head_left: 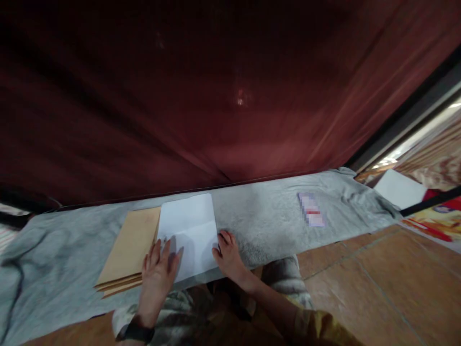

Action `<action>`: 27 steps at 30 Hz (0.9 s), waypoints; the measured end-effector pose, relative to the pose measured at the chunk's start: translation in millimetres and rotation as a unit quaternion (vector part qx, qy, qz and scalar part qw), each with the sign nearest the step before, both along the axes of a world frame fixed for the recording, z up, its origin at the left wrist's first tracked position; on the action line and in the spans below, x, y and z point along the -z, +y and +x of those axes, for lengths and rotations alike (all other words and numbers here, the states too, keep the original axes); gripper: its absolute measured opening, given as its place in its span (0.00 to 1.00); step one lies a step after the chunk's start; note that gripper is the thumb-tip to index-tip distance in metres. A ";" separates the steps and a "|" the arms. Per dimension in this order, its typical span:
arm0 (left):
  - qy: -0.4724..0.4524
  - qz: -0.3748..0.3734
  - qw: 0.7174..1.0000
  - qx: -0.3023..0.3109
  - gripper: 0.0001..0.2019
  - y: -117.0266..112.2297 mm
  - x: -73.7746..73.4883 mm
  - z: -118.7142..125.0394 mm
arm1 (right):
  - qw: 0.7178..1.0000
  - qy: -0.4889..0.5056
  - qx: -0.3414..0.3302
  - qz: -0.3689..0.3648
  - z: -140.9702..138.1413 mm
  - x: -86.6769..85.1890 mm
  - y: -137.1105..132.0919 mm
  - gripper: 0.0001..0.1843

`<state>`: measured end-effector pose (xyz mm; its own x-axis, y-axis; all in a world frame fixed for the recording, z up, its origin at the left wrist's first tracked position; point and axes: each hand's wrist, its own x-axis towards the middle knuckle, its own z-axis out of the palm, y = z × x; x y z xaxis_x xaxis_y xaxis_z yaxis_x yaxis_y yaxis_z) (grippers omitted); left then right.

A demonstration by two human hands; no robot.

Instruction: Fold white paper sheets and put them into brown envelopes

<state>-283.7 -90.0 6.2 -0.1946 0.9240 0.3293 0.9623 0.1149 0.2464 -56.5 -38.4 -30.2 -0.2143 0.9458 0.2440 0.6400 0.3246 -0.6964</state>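
A white sheet of paper (190, 228), or a thin stack of it, lies on the grey cloth in front of me. My left hand (158, 269) rests flat with spread fingers on the paper's left edge, where it meets a pile of brown envelopes (126, 245). The pile's lower corners are slightly fanned out. At the paper's right edge is my right hand (229, 257), fingers loosely bent and a little apart, thumb touching the sheet. Neither hand visibly grasps anything.
Grey plush cloth (262, 216) covers the long, low surface. A small pixelated purple-and-white item (311, 210) lies to the right. Behind rises a dark red curtain (230, 120). A white flat object (400, 189) stands beyond the frame post at right, above brown floor tiles (382, 278).
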 end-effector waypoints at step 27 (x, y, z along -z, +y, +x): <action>0.089 -0.065 0.974 0.198 0.25 20.6 -17.9 83.4 | 0.992 0.109 -0.056 -0.006 32.0 -0.2 -0.6 0.22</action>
<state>-200.3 -69.4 24.1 0.2361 0.9507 0.2013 0.9634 -0.2560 0.0791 -24.6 -39.0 -30.0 -0.2614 0.9223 0.2847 0.4337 0.3757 -0.8190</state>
